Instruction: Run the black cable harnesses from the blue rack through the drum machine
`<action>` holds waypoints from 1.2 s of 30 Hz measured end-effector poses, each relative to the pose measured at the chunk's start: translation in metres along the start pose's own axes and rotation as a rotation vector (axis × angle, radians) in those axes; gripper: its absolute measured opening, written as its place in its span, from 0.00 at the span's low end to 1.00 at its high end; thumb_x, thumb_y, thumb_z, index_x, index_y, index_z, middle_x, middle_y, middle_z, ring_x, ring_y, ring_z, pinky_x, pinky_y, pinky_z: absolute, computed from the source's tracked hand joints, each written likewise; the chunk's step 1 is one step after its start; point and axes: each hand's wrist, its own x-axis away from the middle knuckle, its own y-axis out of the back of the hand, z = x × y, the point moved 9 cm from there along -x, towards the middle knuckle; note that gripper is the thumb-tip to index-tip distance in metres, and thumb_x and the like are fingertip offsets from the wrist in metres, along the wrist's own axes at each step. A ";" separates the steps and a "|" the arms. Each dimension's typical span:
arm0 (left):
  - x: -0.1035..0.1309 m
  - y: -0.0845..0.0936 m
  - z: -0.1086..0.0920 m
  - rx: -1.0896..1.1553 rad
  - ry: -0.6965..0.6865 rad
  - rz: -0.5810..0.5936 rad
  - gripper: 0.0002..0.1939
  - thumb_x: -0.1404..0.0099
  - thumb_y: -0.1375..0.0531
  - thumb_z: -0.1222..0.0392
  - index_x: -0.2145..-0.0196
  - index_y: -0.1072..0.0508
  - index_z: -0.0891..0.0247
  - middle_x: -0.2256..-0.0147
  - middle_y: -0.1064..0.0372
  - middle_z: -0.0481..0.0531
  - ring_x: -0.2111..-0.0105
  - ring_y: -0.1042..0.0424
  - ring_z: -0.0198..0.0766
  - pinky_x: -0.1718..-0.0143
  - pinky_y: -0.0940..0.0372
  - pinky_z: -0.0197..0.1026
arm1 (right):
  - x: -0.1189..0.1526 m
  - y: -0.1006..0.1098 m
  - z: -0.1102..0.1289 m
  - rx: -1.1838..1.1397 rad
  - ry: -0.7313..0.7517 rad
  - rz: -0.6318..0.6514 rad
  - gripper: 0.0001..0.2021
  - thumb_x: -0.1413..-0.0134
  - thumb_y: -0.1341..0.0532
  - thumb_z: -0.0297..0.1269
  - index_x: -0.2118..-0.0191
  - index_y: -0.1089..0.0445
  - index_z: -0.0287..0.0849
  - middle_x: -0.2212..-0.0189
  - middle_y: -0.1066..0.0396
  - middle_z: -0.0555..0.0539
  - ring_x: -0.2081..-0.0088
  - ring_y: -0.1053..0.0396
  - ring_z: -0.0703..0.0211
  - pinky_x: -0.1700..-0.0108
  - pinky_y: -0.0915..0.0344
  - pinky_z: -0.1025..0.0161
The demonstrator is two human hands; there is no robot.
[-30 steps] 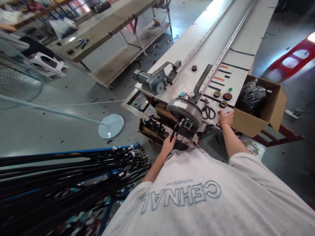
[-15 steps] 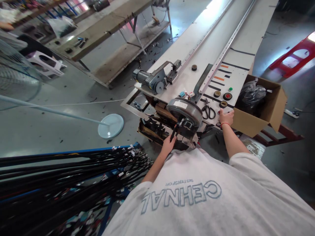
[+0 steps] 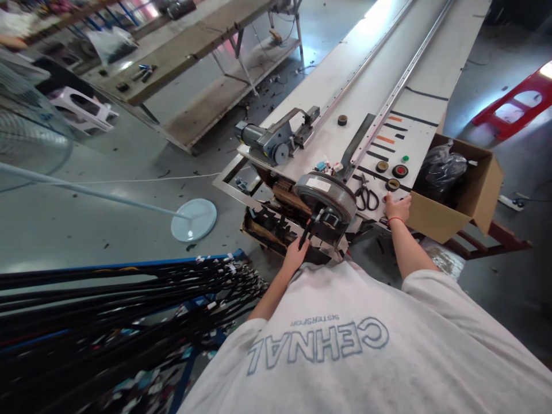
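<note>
In the head view, my left hand is closed round a black taped cable that points up toward the round grey wheel-shaped machine part. The cable's far end is close beneath that wheel. My right hand rests at the near table edge, fingers apart, touching the tabletop beside a small red button. Just beyond it lie a tape roll and black-handled scissors.
A cardboard box with a dark plastic bag stands right of my right hand. A motor sits at the table's left corner. Black cables hang on a blue rack at lower left. A fan's round base stands on the floor.
Both hands keep nearly the same place and grip. The view has shifted very slightly.
</note>
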 end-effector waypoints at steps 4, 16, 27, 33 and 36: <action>0.000 -0.001 -0.001 0.026 -0.012 0.009 0.19 0.34 0.46 0.47 0.65 0.24 0.65 0.71 0.27 0.52 0.69 0.30 0.39 0.65 0.36 0.38 | 0.000 0.000 -0.001 -0.016 -0.003 0.005 0.45 0.46 0.41 0.60 0.34 0.51 0.29 0.42 0.40 0.25 0.43 0.36 0.33 0.43 0.40 0.42; -0.002 0.002 -0.001 0.025 -0.026 -0.031 0.14 0.35 0.46 0.52 0.68 0.26 0.65 0.71 0.27 0.52 0.68 0.29 0.40 0.63 0.37 0.39 | 0.001 0.004 0.001 -0.048 -0.001 0.024 0.44 0.44 0.43 0.60 0.34 0.50 0.30 0.42 0.40 0.25 0.41 0.38 0.35 0.42 0.42 0.43; -0.004 0.009 -0.008 -0.069 -0.041 -0.079 0.15 0.36 0.45 0.51 0.68 0.27 0.65 0.73 0.30 0.50 0.71 0.32 0.38 0.65 0.38 0.38 | 0.000 0.003 0.000 -0.083 -0.003 0.010 0.42 0.42 0.45 0.60 0.34 0.50 0.29 0.41 0.41 0.25 0.40 0.39 0.34 0.41 0.43 0.42; -0.002 0.009 -0.012 -0.074 -0.074 -0.074 0.15 0.34 0.46 0.51 0.68 0.28 0.65 0.73 0.30 0.49 0.71 0.32 0.37 0.67 0.39 0.37 | -0.003 0.001 -0.001 -0.083 0.010 0.008 0.44 0.45 0.40 0.57 0.34 0.50 0.29 0.41 0.41 0.24 0.40 0.39 0.33 0.41 0.43 0.42; -0.004 0.008 -0.008 -0.056 -0.053 -0.065 0.14 0.34 0.46 0.52 0.68 0.28 0.65 0.73 0.30 0.49 0.71 0.31 0.37 0.67 0.38 0.36 | -0.003 0.000 -0.002 -0.078 0.007 0.013 0.43 0.45 0.40 0.57 0.34 0.50 0.29 0.41 0.41 0.24 0.41 0.39 0.34 0.42 0.42 0.42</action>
